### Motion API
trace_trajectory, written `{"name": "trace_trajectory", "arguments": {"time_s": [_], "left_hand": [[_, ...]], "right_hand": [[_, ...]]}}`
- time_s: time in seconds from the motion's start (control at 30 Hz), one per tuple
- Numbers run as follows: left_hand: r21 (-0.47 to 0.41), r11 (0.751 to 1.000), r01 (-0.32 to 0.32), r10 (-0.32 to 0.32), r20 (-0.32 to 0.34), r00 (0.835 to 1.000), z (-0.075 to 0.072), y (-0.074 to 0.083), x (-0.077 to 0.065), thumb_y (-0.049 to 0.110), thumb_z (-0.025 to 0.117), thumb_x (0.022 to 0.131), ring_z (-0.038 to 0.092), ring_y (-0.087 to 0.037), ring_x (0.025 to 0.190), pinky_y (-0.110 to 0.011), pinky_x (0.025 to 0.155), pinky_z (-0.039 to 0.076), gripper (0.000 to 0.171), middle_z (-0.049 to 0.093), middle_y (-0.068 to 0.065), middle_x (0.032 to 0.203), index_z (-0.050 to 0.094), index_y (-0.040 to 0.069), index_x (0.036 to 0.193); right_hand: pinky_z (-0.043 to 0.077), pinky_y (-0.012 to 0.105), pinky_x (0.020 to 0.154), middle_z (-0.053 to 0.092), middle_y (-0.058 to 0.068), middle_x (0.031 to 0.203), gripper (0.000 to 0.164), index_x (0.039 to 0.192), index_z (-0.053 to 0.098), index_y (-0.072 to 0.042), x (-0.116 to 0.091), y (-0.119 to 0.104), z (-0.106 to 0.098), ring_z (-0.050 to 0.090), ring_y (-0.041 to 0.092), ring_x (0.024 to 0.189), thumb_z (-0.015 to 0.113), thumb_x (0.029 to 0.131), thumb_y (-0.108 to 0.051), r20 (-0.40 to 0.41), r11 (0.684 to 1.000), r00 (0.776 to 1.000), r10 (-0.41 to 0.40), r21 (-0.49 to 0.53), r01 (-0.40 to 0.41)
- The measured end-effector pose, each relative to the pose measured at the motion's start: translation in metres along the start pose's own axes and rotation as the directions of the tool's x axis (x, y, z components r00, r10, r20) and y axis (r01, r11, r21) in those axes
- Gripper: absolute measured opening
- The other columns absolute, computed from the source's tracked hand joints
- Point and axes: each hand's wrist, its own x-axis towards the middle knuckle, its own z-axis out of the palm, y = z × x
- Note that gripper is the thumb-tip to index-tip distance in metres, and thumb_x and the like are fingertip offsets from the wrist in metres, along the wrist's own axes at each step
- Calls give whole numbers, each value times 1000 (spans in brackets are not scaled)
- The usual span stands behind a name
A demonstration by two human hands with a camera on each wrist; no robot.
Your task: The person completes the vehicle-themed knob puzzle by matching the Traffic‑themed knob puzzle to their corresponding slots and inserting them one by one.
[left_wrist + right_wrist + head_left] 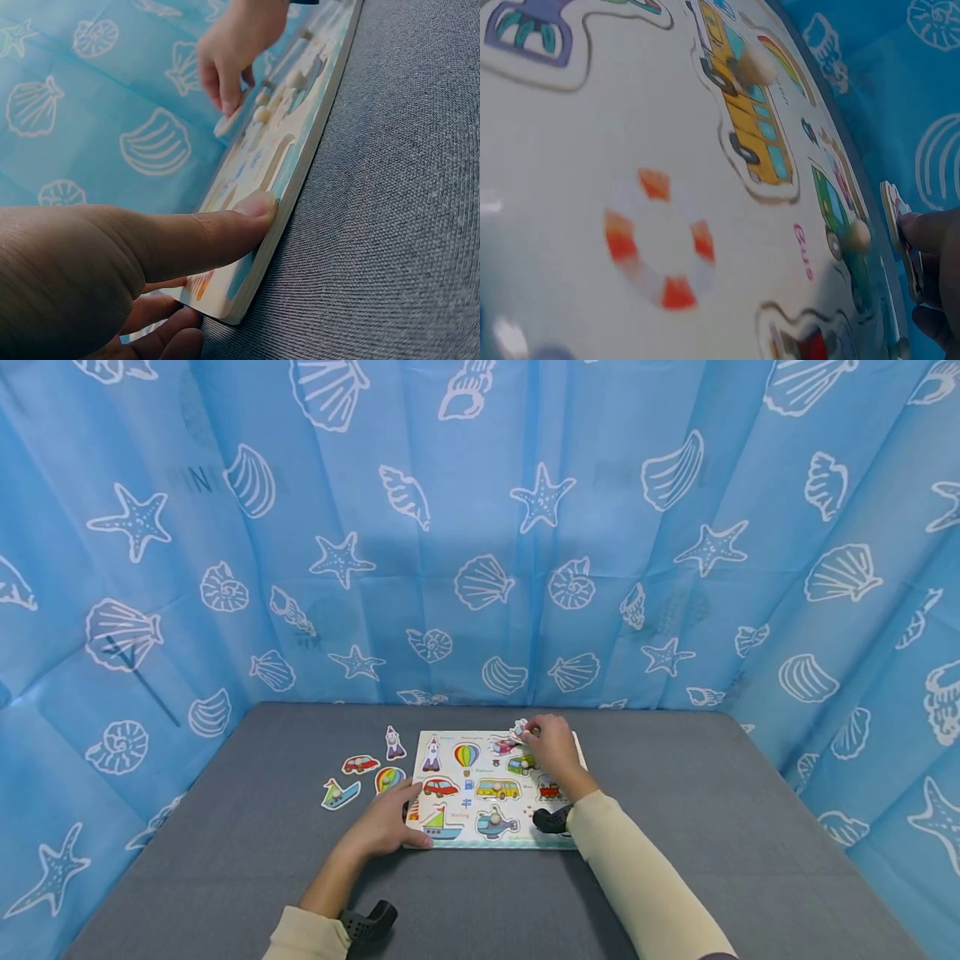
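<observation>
Here, in the head view, the right arm is stretched forward, and one piece is pinched by the right hand at the board's far edge; its near left corner is held by the left hand, near four loose cutouts: rocket, car, balloon, boat. In the left wrist view, the thumb is laid flat on top, the fingers bent at the corner. In the right wrist view, the piece is held tilted up on edge.

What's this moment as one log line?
left hand: grips puzzle board; right hand: pinches puzzle piece; loose pieces: left of board
</observation>
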Motion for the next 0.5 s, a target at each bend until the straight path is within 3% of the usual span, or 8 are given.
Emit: {"name": "trace_trajectory", "arguments": {"time_s": [0.5], "left_hand": [[5,1000,21,-21,7,1000,-1,1,0,21,91,64,34,-44,135,-56,106,30,90,40,-23,146,48,-3,140]], "right_hand": [[46,42,80,65,6,91,5,88,72,-10,-3,-18,23,56,26,91,73,88,-14,33,996,997,-72,-50,74]]}}
